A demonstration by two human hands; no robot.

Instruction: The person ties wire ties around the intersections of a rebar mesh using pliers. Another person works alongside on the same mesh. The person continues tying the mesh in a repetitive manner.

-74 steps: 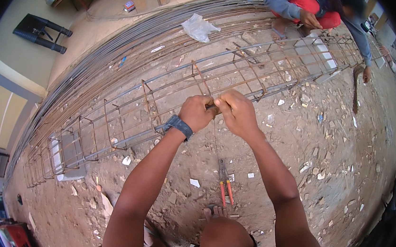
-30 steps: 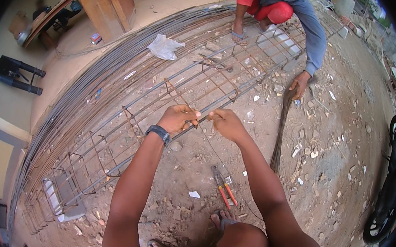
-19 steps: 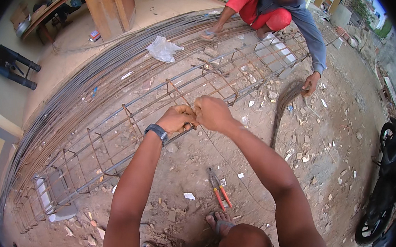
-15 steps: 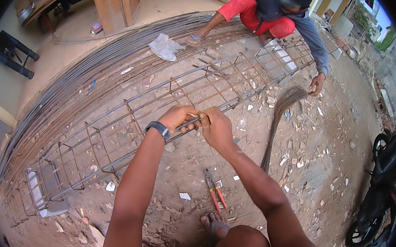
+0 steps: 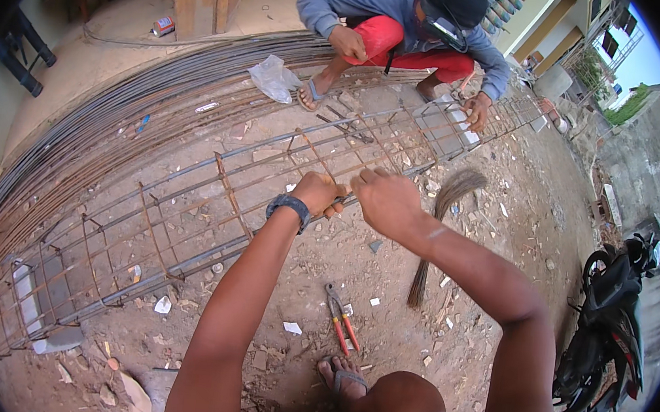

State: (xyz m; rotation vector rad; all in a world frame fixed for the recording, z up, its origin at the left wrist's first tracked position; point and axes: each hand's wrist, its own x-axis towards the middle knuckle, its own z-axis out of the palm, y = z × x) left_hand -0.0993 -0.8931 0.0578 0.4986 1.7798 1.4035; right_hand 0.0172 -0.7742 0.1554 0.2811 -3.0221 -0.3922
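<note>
A long rebar cage (image 5: 225, 184) of rusty rods and square stirrups lies diagonally before me. My left hand (image 5: 319, 195), with a dark watch on its wrist, is closed around the cage's near long bar beside a stirrup. Just right of it, my right hand (image 5: 388, 204) is closed over the same bar, its fingertips pinched together. Whatever lies between those fingertips is too small to make out. Orange-handled pincers (image 5: 342, 322) rest on the dirt near my sandalled foot.
Across the cage squats a co-worker (image 5: 422, 36), one hand at its far end. A twig broom (image 5: 435, 232) lies right of my hands. Loose rods (image 5: 117, 106) and a plastic bag (image 5: 272, 79) lie beyond; blocks (image 5: 29, 296) sit under the cage. A motorcycle (image 5: 604, 328) stands right.
My right hand has pulled slightly away rightward from the left one. The co-worker has let go of the broom, raised their upper body and put a hand to the cage. The view has shifted.
</note>
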